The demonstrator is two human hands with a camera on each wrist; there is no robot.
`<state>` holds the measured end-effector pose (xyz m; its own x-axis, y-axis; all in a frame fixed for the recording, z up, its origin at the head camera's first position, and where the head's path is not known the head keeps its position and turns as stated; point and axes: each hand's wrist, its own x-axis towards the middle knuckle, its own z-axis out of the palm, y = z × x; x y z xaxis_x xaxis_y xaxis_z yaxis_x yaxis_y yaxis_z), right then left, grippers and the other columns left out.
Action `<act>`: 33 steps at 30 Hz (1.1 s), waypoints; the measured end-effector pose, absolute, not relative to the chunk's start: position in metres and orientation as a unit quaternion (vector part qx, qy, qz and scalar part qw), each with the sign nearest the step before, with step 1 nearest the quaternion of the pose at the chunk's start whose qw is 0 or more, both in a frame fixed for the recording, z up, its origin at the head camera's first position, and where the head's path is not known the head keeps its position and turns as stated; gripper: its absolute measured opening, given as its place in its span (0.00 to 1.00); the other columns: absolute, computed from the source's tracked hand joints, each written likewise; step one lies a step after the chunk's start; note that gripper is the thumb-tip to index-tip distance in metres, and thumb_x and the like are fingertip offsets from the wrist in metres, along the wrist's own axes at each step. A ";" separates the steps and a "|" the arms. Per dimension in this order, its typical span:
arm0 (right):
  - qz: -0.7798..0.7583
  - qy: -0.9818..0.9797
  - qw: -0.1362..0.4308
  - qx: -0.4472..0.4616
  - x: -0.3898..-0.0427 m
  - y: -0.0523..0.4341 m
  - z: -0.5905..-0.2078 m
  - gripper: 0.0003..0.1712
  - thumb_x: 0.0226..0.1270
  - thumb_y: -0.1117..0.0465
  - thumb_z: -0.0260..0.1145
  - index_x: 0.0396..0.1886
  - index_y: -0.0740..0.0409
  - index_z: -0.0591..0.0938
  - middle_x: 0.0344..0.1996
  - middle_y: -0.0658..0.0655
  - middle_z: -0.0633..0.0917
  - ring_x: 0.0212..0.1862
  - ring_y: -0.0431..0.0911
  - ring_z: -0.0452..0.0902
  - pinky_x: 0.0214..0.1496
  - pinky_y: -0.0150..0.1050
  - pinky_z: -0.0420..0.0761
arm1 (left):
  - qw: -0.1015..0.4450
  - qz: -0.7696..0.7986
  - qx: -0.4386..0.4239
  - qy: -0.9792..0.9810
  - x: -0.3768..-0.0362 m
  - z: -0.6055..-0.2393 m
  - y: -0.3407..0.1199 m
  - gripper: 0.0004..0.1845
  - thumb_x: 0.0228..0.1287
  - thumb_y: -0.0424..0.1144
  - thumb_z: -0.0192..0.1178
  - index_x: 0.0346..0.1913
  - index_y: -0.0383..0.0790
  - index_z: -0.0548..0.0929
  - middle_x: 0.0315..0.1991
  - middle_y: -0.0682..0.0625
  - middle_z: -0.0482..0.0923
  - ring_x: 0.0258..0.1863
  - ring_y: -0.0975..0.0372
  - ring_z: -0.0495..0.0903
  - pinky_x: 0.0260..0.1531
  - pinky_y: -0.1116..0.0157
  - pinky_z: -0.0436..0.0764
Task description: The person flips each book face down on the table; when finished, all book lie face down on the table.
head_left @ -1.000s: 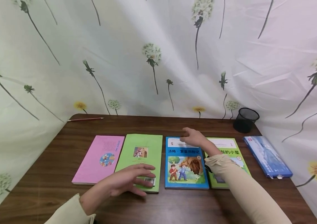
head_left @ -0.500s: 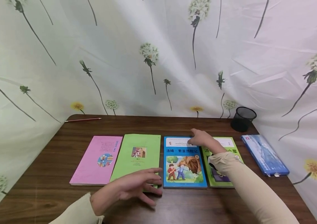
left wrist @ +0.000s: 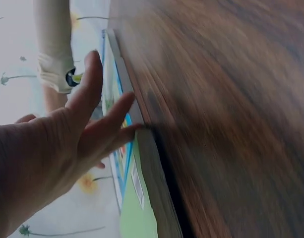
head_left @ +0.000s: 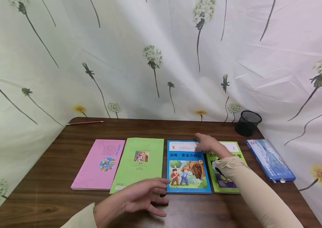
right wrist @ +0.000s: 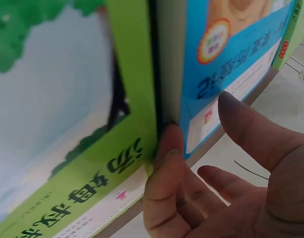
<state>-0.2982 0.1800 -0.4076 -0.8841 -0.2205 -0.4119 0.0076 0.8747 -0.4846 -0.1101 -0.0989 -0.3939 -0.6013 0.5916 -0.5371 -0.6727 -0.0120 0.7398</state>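
My right hand [head_left: 209,145] is at the top right corner of a blue picture-cover book [head_left: 188,186] lying flat. In the right wrist view its thumb [right wrist: 241,121] overlaps the blue cover, and a bent finger [right wrist: 167,144] reaches into the gap beside the book's page edge. A green-covered book [head_left: 226,185] lies just right of it, partly hidden under the right forearm. My left hand [head_left: 144,196] is spread loosely, holding nothing, over the lower end of a plain green book [head_left: 146,144], fingertips close to the blue book's lower left corner.
A pink book [head_left: 98,167] lies at the left end of the row. Toward the right edge of the wooden table [head_left: 44,177] is a blue-and-white box [head_left: 270,160], with a black mesh cup [head_left: 247,123] behind it. A red pencil [head_left: 85,123] lies at the back left.
My right hand has shifted right along the top of the blue book to its corner. My left hand has moved right and toward me, off the middle of the plain green book.
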 end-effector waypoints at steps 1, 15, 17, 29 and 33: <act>-0.242 0.940 0.233 -0.059 -0.298 0.180 -0.408 0.48 0.66 0.63 0.68 0.81 0.52 0.55 0.65 0.65 0.74 0.18 0.42 0.66 0.22 0.36 0.71 | 0.444 0.714 -0.042 0.539 -0.109 -0.394 -0.098 0.35 0.73 0.42 0.53 0.77 0.32 0.56 0.75 0.20 0.43 0.69 0.33 0.65 0.55 0.39 0.80; -0.234 0.947 0.213 -0.051 -0.295 0.178 -0.411 0.46 0.67 0.63 0.67 0.80 0.53 0.56 0.59 0.65 0.78 0.19 0.44 0.68 0.24 0.38 0.76 | 0.401 0.761 -0.126 0.494 -0.108 -0.398 -0.092 0.33 0.74 0.42 0.54 0.73 0.28 0.59 0.71 0.19 0.52 0.67 0.35 0.70 0.61 0.45 0.78; -0.236 0.947 0.210 -0.051 -0.294 0.178 -0.411 0.46 0.67 0.63 0.67 0.80 0.53 0.56 0.59 0.65 0.78 0.19 0.44 0.68 0.24 0.38 0.77 | 0.394 0.763 -0.133 0.495 -0.107 -0.398 -0.090 0.34 0.73 0.42 0.56 0.73 0.28 0.57 0.71 0.19 0.51 0.66 0.35 0.70 0.61 0.46 0.79; -0.271 0.939 0.208 -0.042 -0.288 0.179 -0.416 0.46 0.68 0.65 0.67 0.80 0.52 0.55 0.61 0.68 0.76 0.19 0.44 0.66 0.22 0.39 0.82 | 0.379 0.766 -0.138 0.500 -0.108 -0.397 -0.085 0.41 0.70 0.41 0.59 0.75 0.29 0.49 0.67 0.16 0.52 0.64 0.33 0.72 0.61 0.45 0.78; -0.271 0.939 0.206 -0.040 -0.289 0.179 -0.412 0.46 0.68 0.65 0.66 0.80 0.52 0.54 0.54 0.68 0.78 0.18 0.44 0.66 0.23 0.40 0.83 | 0.382 0.765 -0.147 0.498 -0.110 -0.395 -0.083 0.42 0.70 0.41 0.59 0.76 0.30 0.47 0.67 0.17 0.53 0.64 0.34 0.72 0.60 0.45 0.78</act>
<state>-0.2892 0.1793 -0.4119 -0.9123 -0.1869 -0.3645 0.0361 0.8497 -0.5260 -0.1099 -0.0829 -0.3947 -0.6645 0.4386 -0.6050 -0.7308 -0.2125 0.6487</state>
